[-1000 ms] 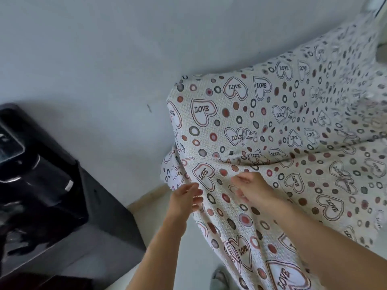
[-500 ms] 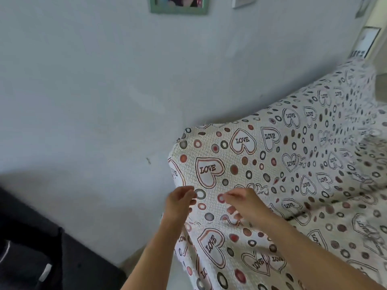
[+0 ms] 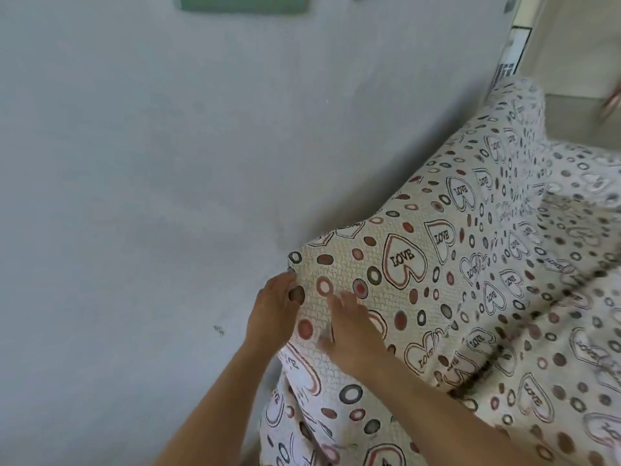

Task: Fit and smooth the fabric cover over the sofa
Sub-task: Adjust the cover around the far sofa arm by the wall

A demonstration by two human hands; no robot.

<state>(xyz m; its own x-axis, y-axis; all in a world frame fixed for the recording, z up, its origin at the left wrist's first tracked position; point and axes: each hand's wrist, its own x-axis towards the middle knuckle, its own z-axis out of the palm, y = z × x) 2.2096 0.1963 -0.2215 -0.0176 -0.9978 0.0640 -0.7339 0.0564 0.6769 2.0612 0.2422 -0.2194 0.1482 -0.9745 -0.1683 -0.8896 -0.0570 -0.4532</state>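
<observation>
Cover (image 3: 447, 297) corner sits between grips: right grip (image 3: 353, 331) spread flat, left grip (image 3: 274, 307) unclear.

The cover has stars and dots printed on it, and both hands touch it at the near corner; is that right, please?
Not quite: the head view shows hearts, not stars, on the cover. The rest stands: dots too, and the left hand and right hand touch it at the near corner.
</observation>
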